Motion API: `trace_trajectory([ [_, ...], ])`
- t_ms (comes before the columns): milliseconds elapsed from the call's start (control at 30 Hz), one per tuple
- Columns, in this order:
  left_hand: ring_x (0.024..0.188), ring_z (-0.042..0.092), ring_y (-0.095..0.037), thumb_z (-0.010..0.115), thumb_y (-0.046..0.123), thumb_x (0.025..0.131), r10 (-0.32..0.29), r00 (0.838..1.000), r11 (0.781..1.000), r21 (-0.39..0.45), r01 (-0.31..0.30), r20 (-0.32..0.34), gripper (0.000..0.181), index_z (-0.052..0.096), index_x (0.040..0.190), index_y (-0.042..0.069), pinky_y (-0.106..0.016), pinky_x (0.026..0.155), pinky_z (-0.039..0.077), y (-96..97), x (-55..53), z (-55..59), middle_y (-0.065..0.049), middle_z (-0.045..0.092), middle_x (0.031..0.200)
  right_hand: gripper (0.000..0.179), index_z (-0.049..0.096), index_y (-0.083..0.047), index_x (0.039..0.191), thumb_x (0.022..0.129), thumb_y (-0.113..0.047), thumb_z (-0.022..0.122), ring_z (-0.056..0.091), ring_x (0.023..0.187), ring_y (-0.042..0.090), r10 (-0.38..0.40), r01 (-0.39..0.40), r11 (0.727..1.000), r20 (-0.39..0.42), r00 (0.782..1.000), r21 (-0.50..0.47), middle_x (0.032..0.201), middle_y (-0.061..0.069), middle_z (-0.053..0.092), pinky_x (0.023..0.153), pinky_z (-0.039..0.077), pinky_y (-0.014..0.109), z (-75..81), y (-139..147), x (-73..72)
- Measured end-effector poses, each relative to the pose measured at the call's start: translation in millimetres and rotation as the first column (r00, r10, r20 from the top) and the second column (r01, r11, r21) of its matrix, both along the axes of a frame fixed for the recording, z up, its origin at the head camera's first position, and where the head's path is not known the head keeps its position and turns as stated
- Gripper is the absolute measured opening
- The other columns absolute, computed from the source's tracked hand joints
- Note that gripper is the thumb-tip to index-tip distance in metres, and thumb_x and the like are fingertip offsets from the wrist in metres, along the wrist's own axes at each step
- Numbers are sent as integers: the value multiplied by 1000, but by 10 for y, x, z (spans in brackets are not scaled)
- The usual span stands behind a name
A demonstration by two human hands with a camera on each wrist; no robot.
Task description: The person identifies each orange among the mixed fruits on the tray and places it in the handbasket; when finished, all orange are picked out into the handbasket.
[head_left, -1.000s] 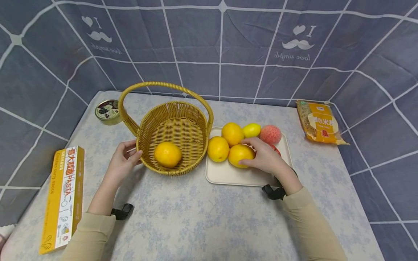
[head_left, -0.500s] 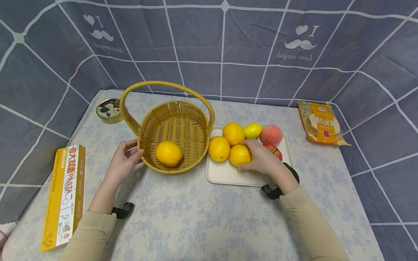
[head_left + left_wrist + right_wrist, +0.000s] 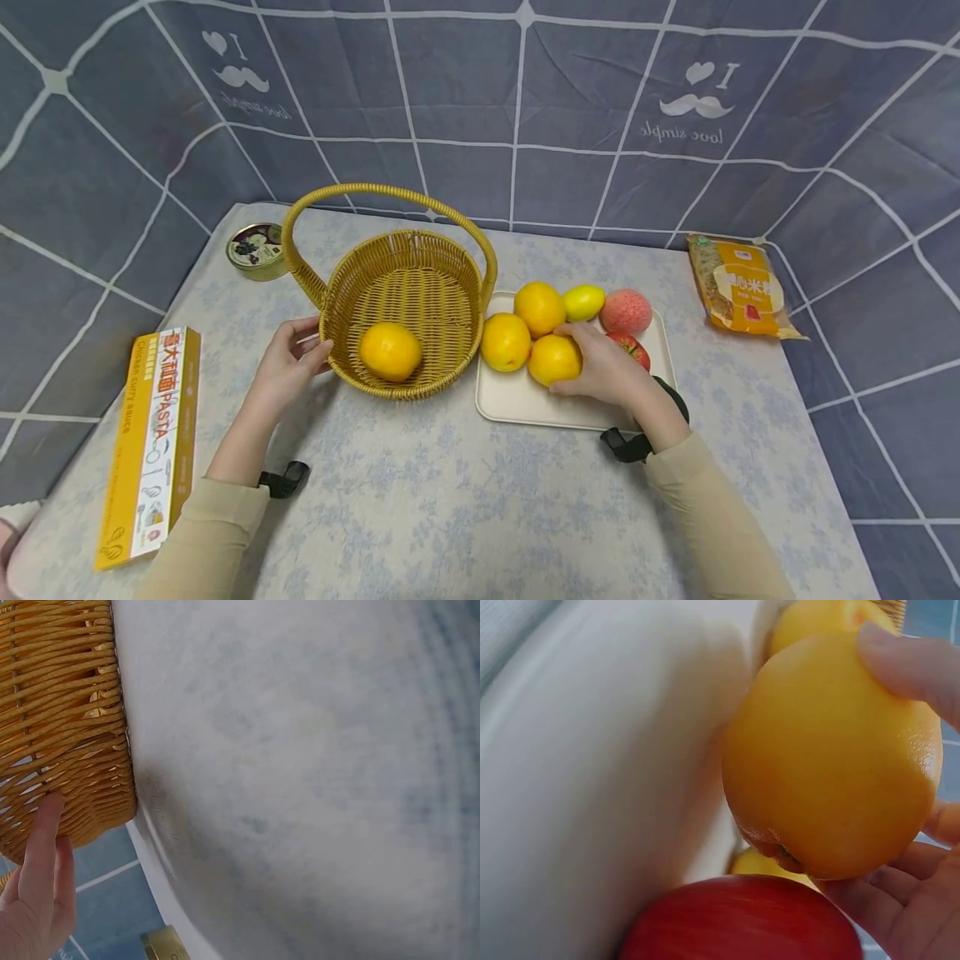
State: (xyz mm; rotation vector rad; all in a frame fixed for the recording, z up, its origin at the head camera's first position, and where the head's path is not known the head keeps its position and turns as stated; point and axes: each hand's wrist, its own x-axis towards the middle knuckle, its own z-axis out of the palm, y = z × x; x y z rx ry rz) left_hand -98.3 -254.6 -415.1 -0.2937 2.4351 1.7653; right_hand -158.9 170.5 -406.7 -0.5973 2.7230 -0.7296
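Observation:
My right hand (image 3: 603, 364) holds an orange (image 3: 555, 360) between thumb and fingers, low over a cream tray (image 3: 525, 410). In the right wrist view the thumb lies on one side of this orange (image 3: 829, 761) and the fingers curl under the other. Two more oranges, a yellow lemon (image 3: 583, 302), a pink peach (image 3: 627, 312) and a red apple (image 3: 632, 348) share the tray. My left hand (image 3: 288, 367) touches the outer left side of a wicker basket (image 3: 450, 385), its fingertips against the weave (image 3: 67, 712). One orange (image 3: 390, 352) lies inside the basket.
A round tin (image 3: 258, 252) stands behind the basket to the left. A yellow pasta box (image 3: 150, 442) lies at the left edge. An orange food packet (image 3: 742, 287) lies at the back right. The basket's tall handle (image 3: 390, 192) arches above it.
The orange under my right hand has turned and now looks rounder, and more of the red apple shows behind the hand. My left hand stays at the basket. The head view has shifted slightly.

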Motion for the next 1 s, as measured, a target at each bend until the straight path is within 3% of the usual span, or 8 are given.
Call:
trace_trajectory([
  [400, 139, 39, -39, 45, 16, 105, 0, 1000, 1000, -7, 0, 25, 55, 20, 149, -4, -26, 89, 57, -3, -14, 22, -26, 29, 154, 81, 51, -9, 137, 71, -40, 87, 58, 115, 28, -27, 26, 993, -7, 1000, -117, 133, 10, 59, 100, 48, 48, 262, -81, 47],
  [733, 139, 38, -41, 45, 17, 105, -8, 1000, 1000, 18, 8, 13, 55, 19, 149, -4, -17, 83, 56, 1, -9, 19, -26, 28, 155, 79, 51, -12, 138, 71, -33, 88, 56, 118, 24, 37, -21, 944, 45, 998, -329, 137, 6, 55, 106, 46, 44, 362, -518, 4],
  [833, 139, 38, -41, 45, 17, 105, -3, 1000, 1000, 25, 2, 11, 55, 19, 149, -4, -13, 80, 54, 5, -10, 16, -26, 27, 155, 78, 52, -13, 139, 72, -33, 87, 55, 119, 24, 68, -51, 937, 37, 997, -345, 139, 5, 54, 105, 46, 44, 373, -670, 1],
  [1000, 139, 39, -41, 45, 17, 105, 7, 1000, 1000, 17, -8, 12, 55, 19, 149, -4, -13, 80, 54, 18, -11, 19, -26, 28, 154, 78, 51, -19, 140, 73, -41, 84, 54, 122, 23, 82, -68, 948, 35, 996, -310, 142, 3, 53, 104, 45, 44, 374, -910, 3],
])
